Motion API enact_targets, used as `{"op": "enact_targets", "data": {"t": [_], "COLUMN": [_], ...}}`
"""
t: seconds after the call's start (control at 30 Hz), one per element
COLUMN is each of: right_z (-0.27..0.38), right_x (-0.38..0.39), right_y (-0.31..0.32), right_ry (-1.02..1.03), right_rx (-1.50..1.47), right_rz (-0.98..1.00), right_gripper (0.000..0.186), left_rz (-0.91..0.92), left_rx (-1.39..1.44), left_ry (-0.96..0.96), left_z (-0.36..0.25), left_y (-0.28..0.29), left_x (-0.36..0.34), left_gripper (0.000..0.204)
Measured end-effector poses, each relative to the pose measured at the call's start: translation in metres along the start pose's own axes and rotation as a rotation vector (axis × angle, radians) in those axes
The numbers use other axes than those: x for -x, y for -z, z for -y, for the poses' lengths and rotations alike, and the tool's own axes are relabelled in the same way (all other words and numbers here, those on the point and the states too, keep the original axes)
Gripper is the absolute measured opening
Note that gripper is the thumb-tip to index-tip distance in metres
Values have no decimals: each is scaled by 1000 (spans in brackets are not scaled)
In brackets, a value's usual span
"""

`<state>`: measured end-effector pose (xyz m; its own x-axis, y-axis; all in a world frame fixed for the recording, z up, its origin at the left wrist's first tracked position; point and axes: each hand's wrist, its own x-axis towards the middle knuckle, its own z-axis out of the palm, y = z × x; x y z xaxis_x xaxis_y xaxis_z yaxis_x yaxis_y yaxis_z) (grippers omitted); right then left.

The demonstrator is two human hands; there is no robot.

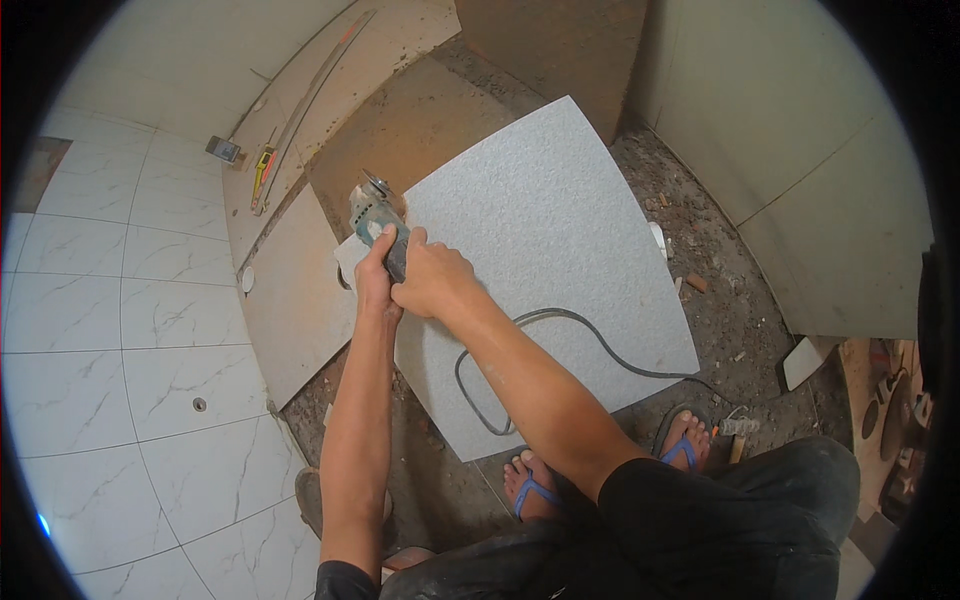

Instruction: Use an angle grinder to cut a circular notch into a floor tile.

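Head view: a large grey textured tile (545,250) lies flat across the centre of the frame on rubble, its black cable (560,330) looping over it. At its left edge sits the angle grinder (375,222), left hand (375,272) and right hand (432,280) clamped around its body. Risk, I judge: disc snagging the cable, or kicking toward sandalled feet (600,465) nearby

Matt, rough-textured grey tile (545,230), metal-disc grinder (377,215), glossy marbled floor tiles (120,300), rubber cable (560,330)
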<state>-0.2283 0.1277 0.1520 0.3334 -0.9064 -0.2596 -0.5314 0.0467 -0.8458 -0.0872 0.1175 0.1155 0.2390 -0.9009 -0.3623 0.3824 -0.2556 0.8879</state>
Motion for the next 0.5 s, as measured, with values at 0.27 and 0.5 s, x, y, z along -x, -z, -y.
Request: {"op": "enact_targets", "data": {"t": [0.27, 0.5], "right_z": [-4, -9], "right_x": [-3, -4], "right_y": [-1, -2], "right_ry": [-2, 24], "right_rx": [11, 37], "right_rz": [-2, 3], "right_gripper": [63, 60], "left_rz": [-3, 4], "left_rx": [14, 40], "left_ry": [40, 29], "left_z": [5, 12], "left_y": [3, 4], "left_x": [-5, -4], "left_gripper": [30, 29]}}
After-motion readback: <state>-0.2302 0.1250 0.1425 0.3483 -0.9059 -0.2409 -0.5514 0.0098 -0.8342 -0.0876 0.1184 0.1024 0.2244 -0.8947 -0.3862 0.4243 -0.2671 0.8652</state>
